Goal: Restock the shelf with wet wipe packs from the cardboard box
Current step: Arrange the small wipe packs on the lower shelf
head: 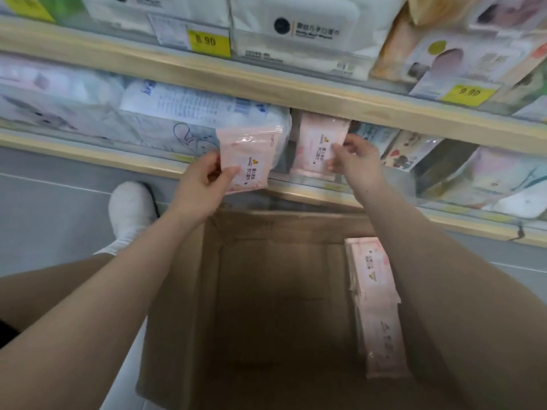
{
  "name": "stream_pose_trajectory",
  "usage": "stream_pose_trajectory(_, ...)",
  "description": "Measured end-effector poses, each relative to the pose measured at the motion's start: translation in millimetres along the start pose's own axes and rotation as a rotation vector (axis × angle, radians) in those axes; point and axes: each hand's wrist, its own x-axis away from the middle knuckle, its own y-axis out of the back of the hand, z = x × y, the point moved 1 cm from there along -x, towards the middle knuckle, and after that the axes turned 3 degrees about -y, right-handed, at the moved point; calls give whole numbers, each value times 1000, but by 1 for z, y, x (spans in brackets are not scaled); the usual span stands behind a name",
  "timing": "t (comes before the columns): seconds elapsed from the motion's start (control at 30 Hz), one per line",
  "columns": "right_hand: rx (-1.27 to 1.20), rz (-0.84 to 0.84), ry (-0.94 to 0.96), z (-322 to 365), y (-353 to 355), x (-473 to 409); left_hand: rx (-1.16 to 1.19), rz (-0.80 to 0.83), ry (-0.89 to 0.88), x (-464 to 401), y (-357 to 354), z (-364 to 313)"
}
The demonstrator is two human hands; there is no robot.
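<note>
- Nearest us, the open brown cardboard box [266, 306] holds a few flat pink wet wipe packs [376, 306] stacked along its right wall.
- Our left hand [204, 184] grips a pink wet wipe pack [247, 161], poised just before the shelf edge.
- Our right hand [353, 159] pinches a second pink pack [321, 143], seating it in the pale wooden shelf [296, 189].
- Step judged: placing. Next: release right, slide left pack in beside it.

Shop: price tags [209, 40], stocked shelves [183, 71]
</note>
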Motion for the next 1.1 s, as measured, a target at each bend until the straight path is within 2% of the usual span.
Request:
stream_pose_trajectory(0.2,-70,-26,-99,-9,-43,-55,99,81,3,-13,-20,25)
stream_pose_trajectory(0.3,-103,-67,-177,-19,-56,-69,78,108,5,-16,-25,35)
stream_pose_trajectory(0.47,37,-38,-146,-16,-50,-58,60,141,5,-17,-26,34)
stream_pose_trajectory(0.57,-16,69,-125,-13,-38,-28,17,133,-10,-18,-28,22)
stream_pose_trajectory(0.67,103,379,0,-7,-24,20,1,128,-23,-19,-35,4)
stream_pose_trajectory(0.73,102,487,53,-8,-20,42,-5,161,-46,-18,-43,-9)
stream_pose_trajectory(0.83,56,310,111,-11,-13,49,-23,197,-113,-13,-52,-25)
stream_pose_trajectory(0.9,63,199,151,-14,-8,44,-194,16,-279,-10,-46,-29)
stream_pose_trajectory(0.97,38,89,153,-16,-2,33,-474,-201,-476,-10,-36,-24)
stream_pose_trajectory(1.0,42,32,140,-18,0,25,-609,-233,-521,-11,-32,-21)
stream_pose_trajectory(1.1,155,-34,89,-23,-7,4,-876,-82,-543,-16,-28,-6)
